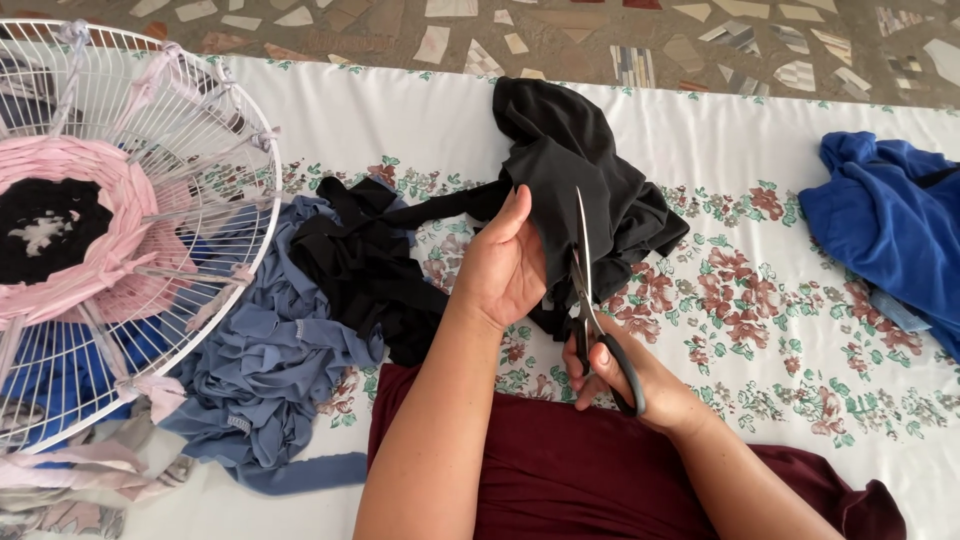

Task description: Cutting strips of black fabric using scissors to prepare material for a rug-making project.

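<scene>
- The black garment [590, 170] lies bunched on the floral sheet [780, 300], just above the middle of the view, with a long strip of it running left toward a pile of black strips [360, 265].
- The left hand [500, 265] grips the garment's lower edge, fingers closed on the cloth and thumb raised against it.
- The right hand [625, 375] holds a pair of scissors [590, 300] by their black handles, fingers clenched through the loops; the blades point up and away, and they stand against the black cloth just beside the left hand.
- Whether the blades are parted or closed is hard to tell, since they overlap edge-on; the tips are lost against the dark fabric.
- Just left of the black strips sits a heap of grey-blue strips [265, 370], touching them and spilling toward the lower edge.
- A white wire frame [200, 130], round like a fan guard, rests at the left, cut off by the picture's edge; pink cloth is woven around a black centre, and blue cloth shows through the wires beneath.
- A blue garment [885, 225] lies well apart at the right, partly cut off.
- A dark red cloth [590, 470] covers the person's lap at the bottom.
- Beyond the sheet's far edge, a floor of broken-tile mosaic [620, 40] shows.
</scene>
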